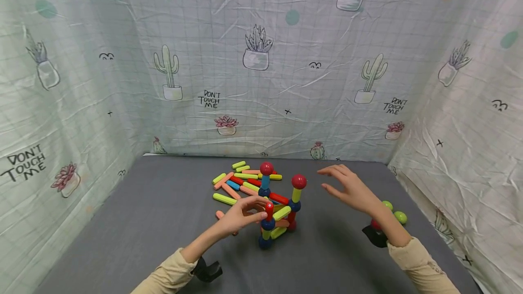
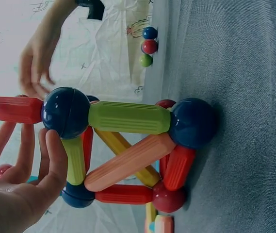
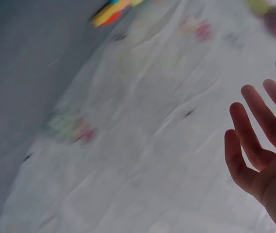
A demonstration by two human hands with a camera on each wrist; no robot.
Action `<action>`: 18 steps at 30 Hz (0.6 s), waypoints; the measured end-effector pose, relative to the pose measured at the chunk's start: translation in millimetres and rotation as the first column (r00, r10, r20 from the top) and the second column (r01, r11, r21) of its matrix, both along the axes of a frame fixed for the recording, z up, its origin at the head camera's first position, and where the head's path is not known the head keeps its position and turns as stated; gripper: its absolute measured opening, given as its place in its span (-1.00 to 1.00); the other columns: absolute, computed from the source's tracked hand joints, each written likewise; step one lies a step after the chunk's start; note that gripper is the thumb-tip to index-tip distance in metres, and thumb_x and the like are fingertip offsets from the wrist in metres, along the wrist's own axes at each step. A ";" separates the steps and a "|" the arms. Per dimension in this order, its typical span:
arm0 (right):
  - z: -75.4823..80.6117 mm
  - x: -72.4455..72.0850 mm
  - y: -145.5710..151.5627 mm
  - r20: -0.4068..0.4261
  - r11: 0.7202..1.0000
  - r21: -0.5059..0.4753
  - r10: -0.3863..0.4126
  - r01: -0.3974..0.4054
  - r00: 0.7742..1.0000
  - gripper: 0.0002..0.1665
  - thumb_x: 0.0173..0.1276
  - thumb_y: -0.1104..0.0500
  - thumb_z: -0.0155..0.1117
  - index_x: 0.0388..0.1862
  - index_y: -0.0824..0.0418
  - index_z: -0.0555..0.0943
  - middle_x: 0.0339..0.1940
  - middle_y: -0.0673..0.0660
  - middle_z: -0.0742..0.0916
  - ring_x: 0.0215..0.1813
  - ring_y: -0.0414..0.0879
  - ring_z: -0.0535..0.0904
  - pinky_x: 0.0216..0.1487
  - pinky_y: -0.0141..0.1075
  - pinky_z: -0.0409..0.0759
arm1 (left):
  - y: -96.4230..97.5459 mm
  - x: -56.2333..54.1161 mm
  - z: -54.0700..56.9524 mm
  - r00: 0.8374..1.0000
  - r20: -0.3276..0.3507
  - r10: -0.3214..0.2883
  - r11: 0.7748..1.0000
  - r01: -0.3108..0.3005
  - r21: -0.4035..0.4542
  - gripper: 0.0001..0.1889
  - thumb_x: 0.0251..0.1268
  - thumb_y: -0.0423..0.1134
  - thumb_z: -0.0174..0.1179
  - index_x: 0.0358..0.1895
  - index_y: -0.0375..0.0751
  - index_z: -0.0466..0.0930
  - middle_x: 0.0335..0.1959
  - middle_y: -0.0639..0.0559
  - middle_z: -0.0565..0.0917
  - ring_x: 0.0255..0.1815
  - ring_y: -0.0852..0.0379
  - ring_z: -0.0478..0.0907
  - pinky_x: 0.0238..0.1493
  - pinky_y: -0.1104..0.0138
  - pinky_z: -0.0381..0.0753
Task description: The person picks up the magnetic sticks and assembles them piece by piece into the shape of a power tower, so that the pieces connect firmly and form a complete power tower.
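Observation:
A small frame of magnetic rods and balls stands on the grey table (image 1: 163, 221). My left hand (image 1: 241, 217) pinches an upright red magnetic rod (image 2: 19, 109) between thumb and fingers; its lower end sits on a blue ball (image 2: 66, 112) at a top corner of the frame. Two more uprights rise from the other corners: a blue rod (image 1: 265, 181) capped by a red ball (image 1: 267, 169), and a yellow-green rod (image 1: 296, 195) under another red ball (image 1: 299, 181). To the right of the frame, my right hand (image 1: 347, 188) hovers above the table, holding nothing, fingers loosely extended.
Loose rods in several colours, among them a yellow-green rod (image 1: 224, 199), lie spread behind and left of the frame. Loose balls, including a green ball (image 1: 400, 217), rest near the right table edge, partly behind my right forearm. A patterned cloth (image 1: 261, 90) surrounds the table's back and sides.

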State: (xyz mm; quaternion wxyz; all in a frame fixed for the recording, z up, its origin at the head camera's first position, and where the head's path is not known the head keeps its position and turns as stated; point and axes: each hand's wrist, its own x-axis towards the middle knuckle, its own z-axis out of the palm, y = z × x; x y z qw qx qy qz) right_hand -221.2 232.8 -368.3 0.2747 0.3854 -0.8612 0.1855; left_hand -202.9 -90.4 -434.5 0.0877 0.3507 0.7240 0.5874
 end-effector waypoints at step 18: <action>-89.2 20.4 134.5 -0.001 0.794 0.428 -0.477 0.431 0.879 -0.50 -0.18 0.02 0.46 -0.18 0.08 0.60 -0.23 0.11 0.61 -0.23 0.04 0.41 -0.42 -0.17 0.24 | 2.8 -2.3 -2.8 1.000 0.015 0.006 1.000 -0.005 -0.006 -0.66 0.25 -0.22 0.06 0.06 -0.28 0.45 -0.06 -0.27 0.53 -0.15 0.24 0.48 -0.17 0.43 0.55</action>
